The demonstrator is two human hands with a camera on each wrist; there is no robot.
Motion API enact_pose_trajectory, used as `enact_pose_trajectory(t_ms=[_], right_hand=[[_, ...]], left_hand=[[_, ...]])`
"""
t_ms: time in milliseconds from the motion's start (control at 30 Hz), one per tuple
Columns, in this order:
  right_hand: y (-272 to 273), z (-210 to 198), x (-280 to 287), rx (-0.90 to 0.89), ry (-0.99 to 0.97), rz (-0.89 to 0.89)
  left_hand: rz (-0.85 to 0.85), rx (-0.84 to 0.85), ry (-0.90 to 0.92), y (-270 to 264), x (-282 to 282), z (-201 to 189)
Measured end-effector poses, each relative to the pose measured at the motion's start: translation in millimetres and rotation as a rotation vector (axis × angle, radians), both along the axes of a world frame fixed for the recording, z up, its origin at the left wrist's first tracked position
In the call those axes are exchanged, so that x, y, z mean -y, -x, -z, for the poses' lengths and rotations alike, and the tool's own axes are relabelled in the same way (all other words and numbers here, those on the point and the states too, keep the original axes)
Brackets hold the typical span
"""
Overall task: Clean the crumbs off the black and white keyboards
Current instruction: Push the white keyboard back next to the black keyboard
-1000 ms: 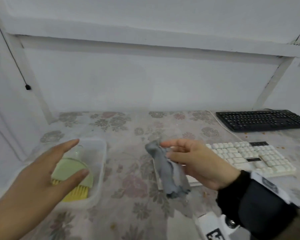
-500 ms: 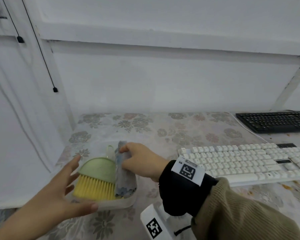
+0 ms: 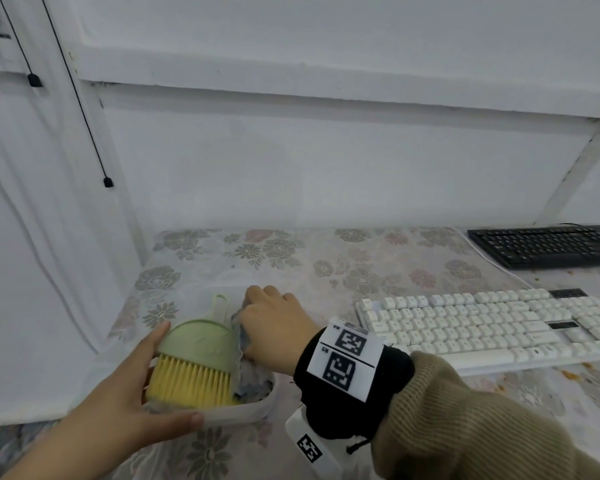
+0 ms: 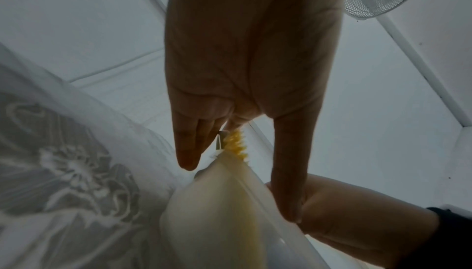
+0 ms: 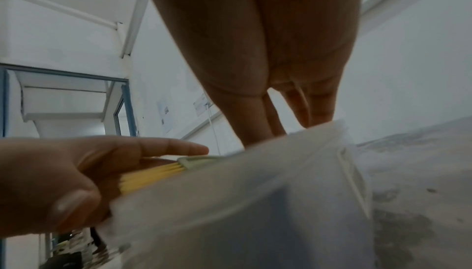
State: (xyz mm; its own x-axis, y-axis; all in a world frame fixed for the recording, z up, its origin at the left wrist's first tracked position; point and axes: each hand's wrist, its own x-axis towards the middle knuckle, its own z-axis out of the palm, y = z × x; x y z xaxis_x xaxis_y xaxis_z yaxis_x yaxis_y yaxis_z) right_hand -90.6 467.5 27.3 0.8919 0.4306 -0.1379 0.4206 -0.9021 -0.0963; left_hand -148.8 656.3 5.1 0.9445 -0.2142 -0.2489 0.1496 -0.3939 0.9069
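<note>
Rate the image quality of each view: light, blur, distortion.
Head view: even, soft light, mostly sharp, wide-angle bending of the wall beams, white keyboard readable. Left wrist view: the left hand is backlit and dark, the brush only a sliver. Right wrist view: dim, the container smeared by blur close to the lens.

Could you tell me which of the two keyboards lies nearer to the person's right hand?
The white keyboard, lying just beside the right hand and its wrist; the black keyboard sits farther back at the table's right edge, near the wall.
</note>
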Motion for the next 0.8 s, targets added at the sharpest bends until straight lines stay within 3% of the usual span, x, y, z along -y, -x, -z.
enact_pose_trajectory(t_ms=[233,433,567,667,800], right_hand=[[7.5,5.2,14.1,-0.072,0.051,0.009],[22.4,-5.8,61.9,-0.050,-0.250,0.059],[30.3,-12.1,126.5,0.067,-0.379,0.187],[36.7,-10.7,187.7,0.063,-0.489,0.346],[49.7,-7.0,269.2,0.094,-0.532,0.512]], left_hand=[[-0.038,0.113,-0.166,2.3,5.5,-8.5],[-0.166,0.339,-0.328,3.3,34.4,-34.8],[-0.197,0.432,-0.197,3.8,75.5,-47.3],[-0.164,0.410,-0.047,2.9,113.0,-49.2],[-0.069,0.379,-0.008,6.5,165.7,-40.7]])
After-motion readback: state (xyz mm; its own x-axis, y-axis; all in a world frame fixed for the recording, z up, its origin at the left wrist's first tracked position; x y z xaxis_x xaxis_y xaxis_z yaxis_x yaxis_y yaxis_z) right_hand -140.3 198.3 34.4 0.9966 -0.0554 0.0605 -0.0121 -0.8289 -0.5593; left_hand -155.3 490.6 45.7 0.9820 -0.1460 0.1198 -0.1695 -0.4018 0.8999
